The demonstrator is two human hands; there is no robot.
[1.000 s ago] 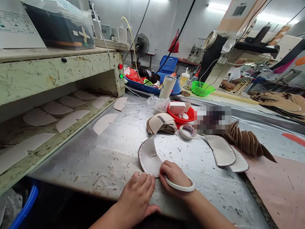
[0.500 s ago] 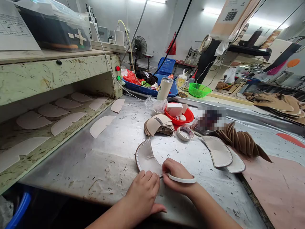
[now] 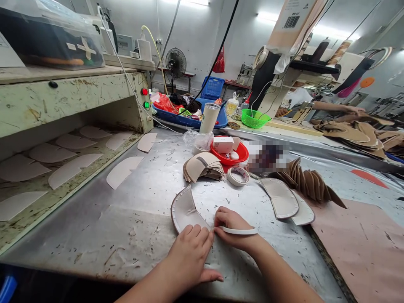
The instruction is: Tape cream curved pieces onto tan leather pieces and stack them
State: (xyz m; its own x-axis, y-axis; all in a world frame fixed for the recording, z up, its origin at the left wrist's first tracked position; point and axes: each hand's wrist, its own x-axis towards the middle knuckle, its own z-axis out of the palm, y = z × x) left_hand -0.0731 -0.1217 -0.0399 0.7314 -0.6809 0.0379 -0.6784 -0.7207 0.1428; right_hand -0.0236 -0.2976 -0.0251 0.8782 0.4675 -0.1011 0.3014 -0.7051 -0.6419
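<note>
A curved pale piece with a dark edge [image 3: 188, 210] lies on the metal table in front of me. My left hand [image 3: 193, 248] presses flat on its near end, fingers side by side and thumb out to the right. Beside it, my right hand [image 3: 232, 229] is closed in a pinch at the piece's right tip; what the fingertips hold is too small to make out. A roll of white tape [image 3: 240, 231] hangs round the right hand. Further back are a stack of curved pieces [image 3: 202, 167] and another tape roll [image 3: 237, 176].
On the right lie finished-looking pale pieces [image 3: 279, 198] and a row of brown pieces [image 3: 311, 183]. A red basket [image 3: 229, 156] and a tumbler [image 3: 209, 118] stand behind. Cut pieces lie in the left shelf [image 3: 75, 166]. Another person's hand [image 3: 355, 110] shows at far right.
The view has shifted, so the table things sit further left. My right hand has moved slightly away from my left. A person's arm has appeared at the far right.
</note>
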